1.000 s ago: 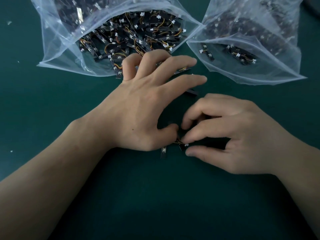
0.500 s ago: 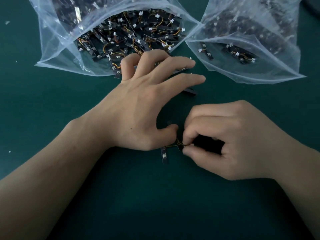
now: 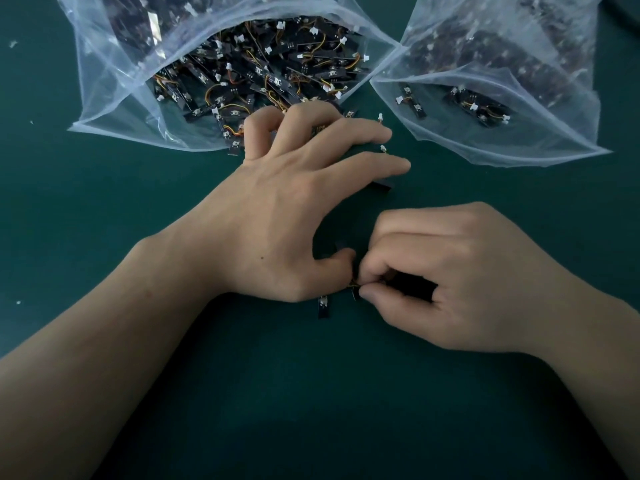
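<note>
While my left hand (image 3: 294, 209) pressed flat, fingers spread, on loose boards (image 3: 323, 306), my right hand (image 3: 450, 282) pinched a wire (image 3: 354, 284) at its nine o'clock; the fuller bag (image 3: 104, 98) lay at eleven o'clock.

Head cam, 1 view only: looks fwd & down, close over green table (image 3: 104, 237).

Dim, cool and greenish overall. Soft light from the top, glinting off the left plastic bag (image 3: 114, 81) and the right plastic bag (image 3: 519, 133) in pale streaks. Deep shadow low on the green mat (image 3: 311, 427), darkest under the right hand (image 3: 460, 271). Slightly soft and grainy throughout; wide-angle bowing at the edges.
</note>
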Demonstrator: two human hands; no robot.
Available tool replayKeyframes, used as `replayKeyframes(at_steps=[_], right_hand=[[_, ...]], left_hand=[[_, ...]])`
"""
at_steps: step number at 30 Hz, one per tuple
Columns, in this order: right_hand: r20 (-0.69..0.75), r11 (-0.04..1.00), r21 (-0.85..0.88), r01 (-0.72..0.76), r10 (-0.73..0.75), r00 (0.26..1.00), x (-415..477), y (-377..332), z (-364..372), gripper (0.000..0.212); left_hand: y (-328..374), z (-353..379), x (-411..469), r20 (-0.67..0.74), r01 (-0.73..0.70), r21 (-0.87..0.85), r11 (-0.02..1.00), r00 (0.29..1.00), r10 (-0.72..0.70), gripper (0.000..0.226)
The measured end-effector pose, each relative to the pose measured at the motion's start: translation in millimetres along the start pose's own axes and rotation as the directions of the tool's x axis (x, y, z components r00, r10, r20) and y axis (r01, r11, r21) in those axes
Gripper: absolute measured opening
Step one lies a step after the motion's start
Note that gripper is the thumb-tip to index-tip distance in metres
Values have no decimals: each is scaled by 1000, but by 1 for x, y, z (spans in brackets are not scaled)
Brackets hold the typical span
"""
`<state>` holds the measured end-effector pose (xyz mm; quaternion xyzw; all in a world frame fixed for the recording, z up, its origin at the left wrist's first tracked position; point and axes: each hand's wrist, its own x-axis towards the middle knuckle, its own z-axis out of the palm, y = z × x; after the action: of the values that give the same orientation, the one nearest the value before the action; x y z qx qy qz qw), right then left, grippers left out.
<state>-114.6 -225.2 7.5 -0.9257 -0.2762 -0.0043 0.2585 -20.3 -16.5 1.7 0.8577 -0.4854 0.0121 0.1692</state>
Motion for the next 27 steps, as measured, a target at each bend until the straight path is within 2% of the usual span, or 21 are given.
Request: replayKeyframes(at_steps=[3, 8, 14, 18, 22, 24, 27], right_hand=[[-26, 994, 102, -38, 41, 999, 1, -1, 1, 10], [-13, 999, 45, -13, 13, 1000, 1, -1, 1, 12], [-37, 994, 113, 5, -1, 999, -1, 5, -2, 2], [-76, 995, 82, 59, -52, 996, -2, 2, -1, 10], [-24, 995, 93, 30, -28, 999, -5, 4, -2, 21], [5, 996, 84, 3, -3, 1000, -4, 4, -3, 19], [21, 998, 56, -19, 18, 1000, -1, 1, -4, 4]], left_hand=[[0, 0, 0, -5, 1, -8, 1000, 1000, -1, 79], [0, -1, -1, 1, 10, -24, 1000, 1000, -10, 79], [0, 0, -1, -8, 16, -28, 999, 1000, -16, 79], [1, -1, -1, -21, 16, -12, 1000, 1000, -16, 80], [0, -1, -1, -13, 17, -26, 1000, 1000, -17, 78], [-1, -1, -1, -4, 18, -53, 998, 1000, -18, 78], [-2, -2, -1, -4, 21, -81, 997, 1000, -22, 78]])
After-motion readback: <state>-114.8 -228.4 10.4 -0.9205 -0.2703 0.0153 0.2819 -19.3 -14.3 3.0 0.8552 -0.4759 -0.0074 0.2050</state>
